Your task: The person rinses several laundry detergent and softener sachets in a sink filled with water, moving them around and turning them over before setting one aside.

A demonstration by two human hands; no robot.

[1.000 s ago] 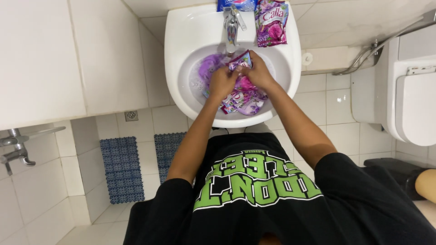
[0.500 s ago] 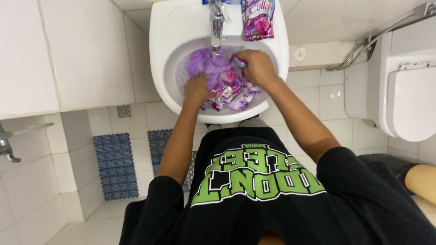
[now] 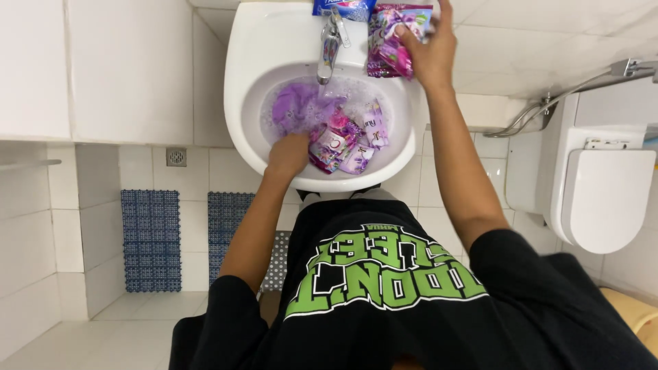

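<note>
The right hand (image 3: 430,58) has come up out of the basin since a moment ago, when both hands were down in the suds together. It now rests on the pink and purple packet (image 3: 392,40) standing on the back rim of the sink (image 3: 240,82), fingers spread over the packet's right side and closed loosely on it; whether the packet is lifted or only steadied, I cannot tell. So the washing has gone from 2 hands to 1, and the look of it is that more of whatever the packet holds is being fetched.

The left hand (image 3: 288,154) stays low in the bowl, palm down and pressed into the wet purple cloth (image 3: 305,109) at the near left of the basin. Its fingers are under foam and water, so how tightly it grips is hidden. Just right of it lie several small empty sachets (image 3: 346,144), floating among the suds and touching the cloth. The tap (image 3: 330,41) runs a thin stream straight down onto the cloth.

A blue packet (image 3: 346,8) sits at the top edge of the rim, just left of the pink one, with the tap close beside both; that back ledge is crowded and narrow. The wall is tight on the left, the toilet (image 3: 596,192) stands off to the right, and 2 blue floor mats (image 3: 152,240) lie below the sink.
</note>
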